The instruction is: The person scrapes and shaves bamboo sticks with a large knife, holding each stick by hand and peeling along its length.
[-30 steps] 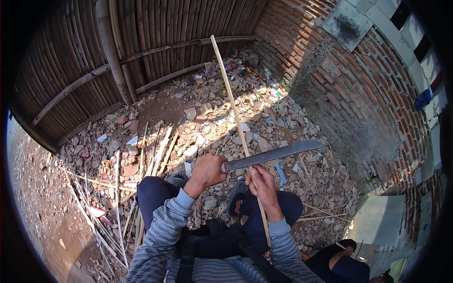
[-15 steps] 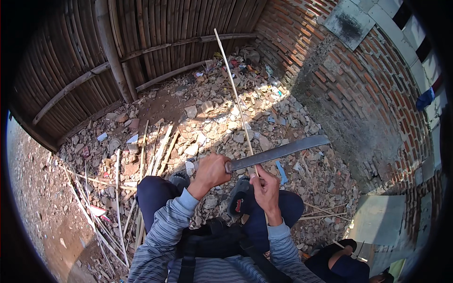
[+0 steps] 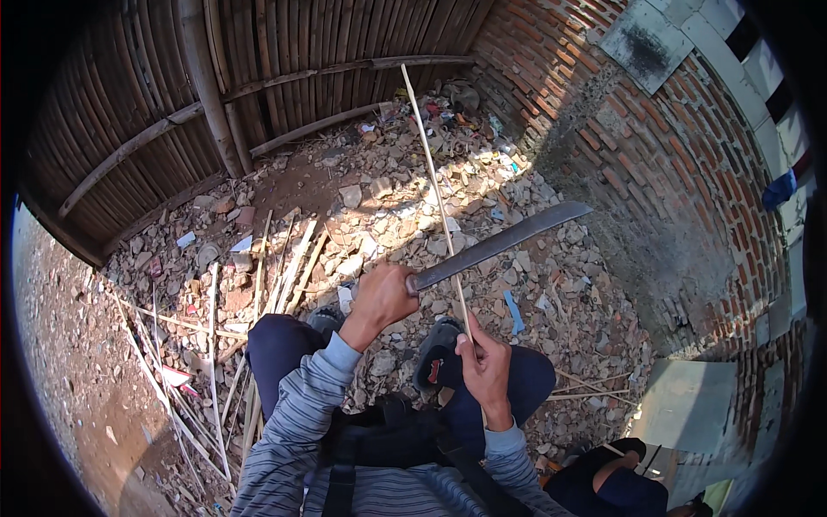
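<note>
while left hand (image 3: pixel 384 297) is closed around machete (image 3: pixel 500 246) handle, right hand (image 3: pixel 487 366) pinches lower end of bamboo strip (image 3: pixel 435 194). strip long axis runs up and away from fingers toward bamboo wall (image 3: pixel 284 77); blade crosses strip just above right hand.

The left hand (image 3: pixel 383 297) swallows the handle of the long knife (image 3: pixel 500 246). The bamboo strip (image 3: pixel 435 194) vanishes behind the right hand (image 3: pixel 487 370), its lower end unseen. A second person (image 3: pixel 616 482) at lower right is cut off by the dark rim.
</note>
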{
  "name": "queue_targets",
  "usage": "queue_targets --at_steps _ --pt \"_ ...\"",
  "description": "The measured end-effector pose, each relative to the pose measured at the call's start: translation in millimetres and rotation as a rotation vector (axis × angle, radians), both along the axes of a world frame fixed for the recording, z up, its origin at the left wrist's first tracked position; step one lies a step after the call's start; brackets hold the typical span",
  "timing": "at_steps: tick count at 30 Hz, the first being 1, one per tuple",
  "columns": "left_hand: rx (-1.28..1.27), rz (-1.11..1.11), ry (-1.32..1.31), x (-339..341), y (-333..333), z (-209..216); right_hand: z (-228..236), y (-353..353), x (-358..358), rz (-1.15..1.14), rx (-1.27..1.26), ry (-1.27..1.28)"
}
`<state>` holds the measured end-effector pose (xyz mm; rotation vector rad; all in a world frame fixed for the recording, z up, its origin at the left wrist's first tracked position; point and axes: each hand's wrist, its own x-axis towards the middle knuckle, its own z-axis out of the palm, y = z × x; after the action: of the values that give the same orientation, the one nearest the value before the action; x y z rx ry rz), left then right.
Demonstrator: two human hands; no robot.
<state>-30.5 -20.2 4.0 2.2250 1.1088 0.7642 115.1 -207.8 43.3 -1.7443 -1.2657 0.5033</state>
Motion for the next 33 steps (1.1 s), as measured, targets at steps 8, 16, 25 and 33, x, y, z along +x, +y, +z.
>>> queue_targets --at_steps 8,16,25,33 --pt "-0.042 -0.084 0.086 1.0 -9.7 1.0 2.7 25.1 11.6 -0.008 0.030 -0.124" --pt "-0.113 -0.047 0.013 2.6 -6.7 -6.2 9.8 4.6 -1.0 -0.022 -0.033 -0.120" --pt "-0.056 0.040 -0.021 -5.2 5.8 -5.2 3.7 0.4 3.7 0.037 -0.010 -0.205" --pt "-0.051 -0.067 0.041 -2.5 -13.9 0.0 15.4 1.3 3.6 -0.016 -0.047 -0.117"
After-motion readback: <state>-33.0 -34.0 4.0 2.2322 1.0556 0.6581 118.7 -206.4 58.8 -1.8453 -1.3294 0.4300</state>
